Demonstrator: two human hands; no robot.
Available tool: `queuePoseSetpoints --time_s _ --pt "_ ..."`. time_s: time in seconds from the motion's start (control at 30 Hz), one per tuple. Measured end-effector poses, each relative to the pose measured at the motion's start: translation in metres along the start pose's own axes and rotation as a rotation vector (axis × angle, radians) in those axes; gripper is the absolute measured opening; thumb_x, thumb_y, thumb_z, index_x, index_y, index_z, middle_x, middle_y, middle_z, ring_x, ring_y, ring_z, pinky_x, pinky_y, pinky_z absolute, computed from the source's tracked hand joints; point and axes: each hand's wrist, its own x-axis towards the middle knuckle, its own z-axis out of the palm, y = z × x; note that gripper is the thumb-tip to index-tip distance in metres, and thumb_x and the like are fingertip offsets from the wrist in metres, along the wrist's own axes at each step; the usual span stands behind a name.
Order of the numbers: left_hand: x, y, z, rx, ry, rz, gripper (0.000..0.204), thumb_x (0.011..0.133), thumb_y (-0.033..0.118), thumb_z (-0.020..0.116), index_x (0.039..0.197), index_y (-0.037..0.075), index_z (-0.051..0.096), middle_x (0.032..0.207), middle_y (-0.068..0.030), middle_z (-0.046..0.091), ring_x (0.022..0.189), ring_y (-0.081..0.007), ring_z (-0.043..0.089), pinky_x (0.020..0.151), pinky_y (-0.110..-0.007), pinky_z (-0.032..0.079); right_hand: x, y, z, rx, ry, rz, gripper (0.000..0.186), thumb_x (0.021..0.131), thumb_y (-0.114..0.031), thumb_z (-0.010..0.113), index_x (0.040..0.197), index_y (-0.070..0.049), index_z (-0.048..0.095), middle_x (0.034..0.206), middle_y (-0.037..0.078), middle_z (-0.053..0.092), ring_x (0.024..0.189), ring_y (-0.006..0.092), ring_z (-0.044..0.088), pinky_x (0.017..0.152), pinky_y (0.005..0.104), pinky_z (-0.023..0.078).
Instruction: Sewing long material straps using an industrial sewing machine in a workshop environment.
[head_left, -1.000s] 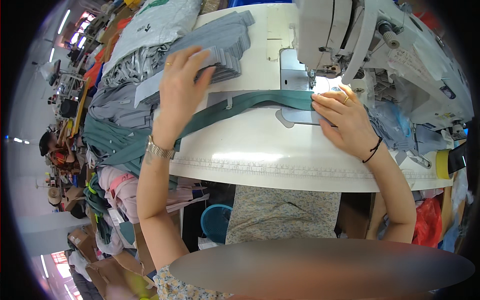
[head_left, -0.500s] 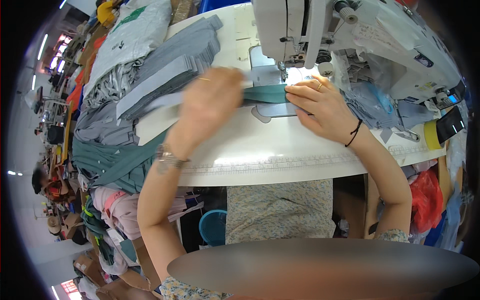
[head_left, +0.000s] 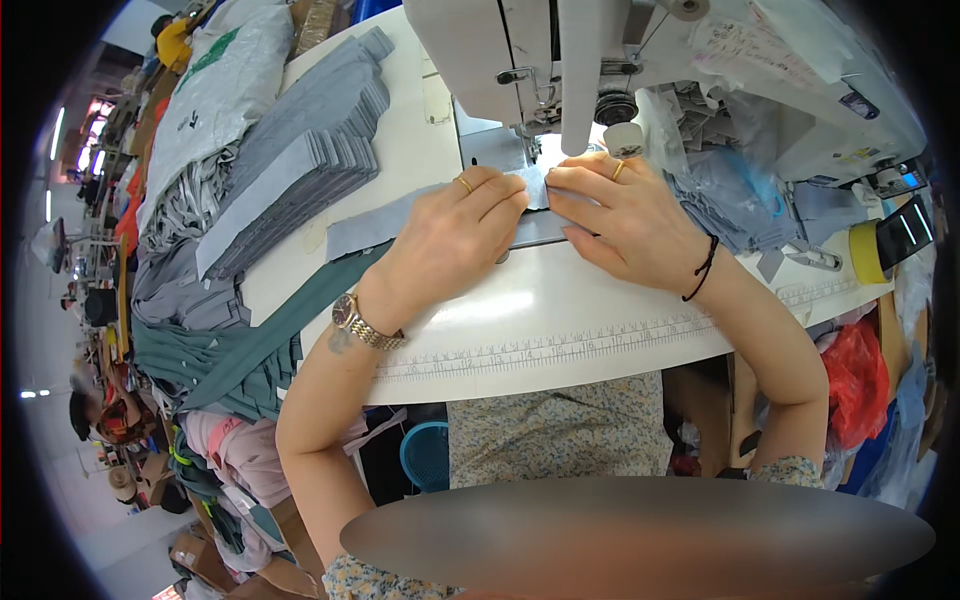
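A long grey fabric strip [head_left: 372, 222] lies across the white sewing table, its right end just in front of the sewing machine's needle area [head_left: 532, 150]. My left hand [head_left: 455, 235] pinches this strip near its right end, fingers closed. Close beside it, the closed fingertips of my right hand [head_left: 625, 215] grip the strip's end. A dark green fabric strip [head_left: 290, 315] runs from the lower left up to the grey one and passes beneath it; my left hand hides where it continues. Under the bright lamp, the machine's foot stands just beyond my fingertips.
Left of my hands, a stack of grey cut pieces [head_left: 300, 170] lies beside a white sack [head_left: 215, 110]. Green garments [head_left: 205, 355] hang at the table's left edge. To the right are grey scraps [head_left: 725, 215], a yellow tape roll [head_left: 866, 250] and a phone [head_left: 905, 238].
My left hand, blurred earlier, has come right beside my right hand. The grey strip now lies over the green one at the machine. The whole view has shifted slightly.
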Motion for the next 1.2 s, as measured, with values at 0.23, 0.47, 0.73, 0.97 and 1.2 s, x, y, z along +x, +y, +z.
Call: queuePoseSetpoints --time_s 0.23,0.47,0.73,0.97,1.2 --pt "0.002 0.004 -0.007 -0.01 -0.102 -0.047 0.025 0.074 0.004 0.071 0.098 0.0 0.068 0.105 -0.0104 0.069 0.099 -0.0246 0.067 0.078 -0.033 0.059 0.0 -0.002 -0.001 -0.041 -0.026 0.012 0.031 0.081 -0.014 0.07 0.11 -0.005 0.067 0.117 0.003 0.059 0.112 0.0225 0.058 0.112 0.0479 0.036" --pt "0.005 0.0 -0.017 -0.055 -0.206 -0.051 0.025 0.075 0.006 0.068 0.1 0.003 0.067 0.112 -0.01 0.069 0.104 -0.0256 0.066 0.08 -0.032 0.059 -0.001 -0.001 -0.002 -0.017 -0.012 0.009 0.036 0.081 -0.016 0.071 0.114 -0.004 0.066 0.116 0.003 0.061 0.112 0.022 0.058 0.11 0.0455 0.037" --pt "0.005 -0.004 -0.006 -0.042 -0.155 -0.091 0.022 0.079 0.003 0.068 0.101 0.002 0.067 0.114 -0.01 0.069 0.102 -0.0262 0.066 0.08 -0.035 0.059 0.0 -0.004 0.0 -0.058 -0.006 0.076 0.037 0.081 -0.02 0.073 0.113 -0.002 0.067 0.12 0.003 0.062 0.114 0.0234 0.057 0.112 0.0459 0.036" --pt "0.009 -0.006 -0.002 -0.053 -0.143 -0.134 0.022 0.082 0.0 0.069 0.104 0.002 0.068 0.114 -0.0107 0.07 0.104 -0.0295 0.067 0.085 -0.038 0.058 0.0 0.001 0.002 -0.088 0.001 0.081 0.041 0.082 -0.024 0.073 0.115 0.0 0.068 0.121 0.006 0.064 0.111 0.0258 0.059 0.112 0.0462 0.037" --pt "0.01 -0.006 0.003 -0.064 -0.134 -0.145 0.025 0.082 -0.004 0.067 0.106 0.002 0.068 0.117 -0.011 0.07 0.108 -0.03 0.067 0.087 -0.039 0.057 0.003 0.007 0.0 -0.085 0.0 0.068 0.042 0.082 -0.023 0.072 0.115 0.002 0.066 0.12 0.008 0.064 0.113 0.0254 0.059 0.111 0.0441 0.038"
